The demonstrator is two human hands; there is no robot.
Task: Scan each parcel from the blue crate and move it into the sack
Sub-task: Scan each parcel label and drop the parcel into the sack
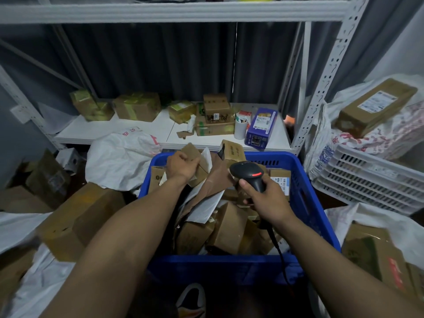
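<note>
The blue crate stands in front of me, filled with several brown cardboard parcels. My left hand grips a small brown cardboard parcel with a white label, held above the crate's far left part. My right hand holds a black handheld scanner with a red light on its head, over the middle of the crate; its cable trails down toward me. A white sack with red print lies just left of the crate's far corner.
A white shelf behind the crate carries several boxes, a white cup and a blue box. A white plastic crate and stuffed sacks with a long parcel are at the right. Large cartons sit at the left.
</note>
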